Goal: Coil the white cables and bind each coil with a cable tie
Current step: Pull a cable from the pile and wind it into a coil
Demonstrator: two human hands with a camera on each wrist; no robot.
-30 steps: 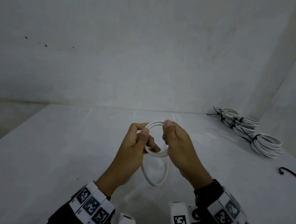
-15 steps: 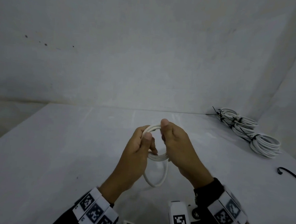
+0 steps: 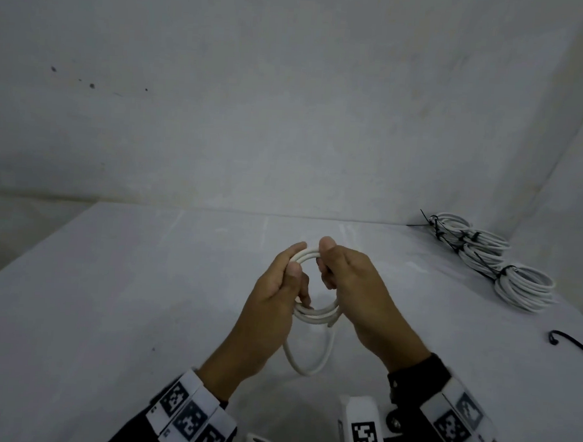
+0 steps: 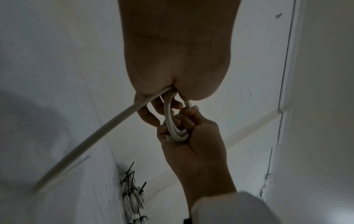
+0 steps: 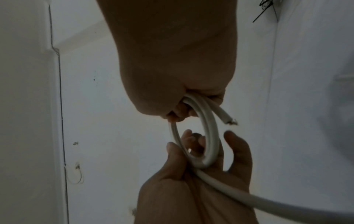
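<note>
While the last loose loop of the white cable (image 3: 308, 362) hangs below our hands, we hold the part-made coil (image 3: 315, 313) in the air above the white table (image 3: 107, 312), in front of us and near its middle. Our left hand (image 3: 275, 295) has thumb and fingers curled round the coil's left side, and our right hand (image 3: 354, 286) is curled round its right side, thumb on the top strands. The right wrist view shows a cut cable end (image 5: 229, 119) sticking out just beside the right fingers.

To wind well, we judge that the left hand should keep the gathered turns pinched flat together while the right feeds the hanging loop up and lays it alongside them, the same width as the rest, without twisting it. The cut end should be tucked against the bundle so it does not spring out before binding. A loose black cable tie (image 3: 572, 345) lies on the table well to the right, within reach for that step, near the bound coils (image 3: 521, 286) stacked by the wall.

How many turns the coil holds is hard to count, since our fingers cover both sides. The far end of the hanging loop runs out of the wrist views, and the tie is cut off by the picture's edge.
</note>
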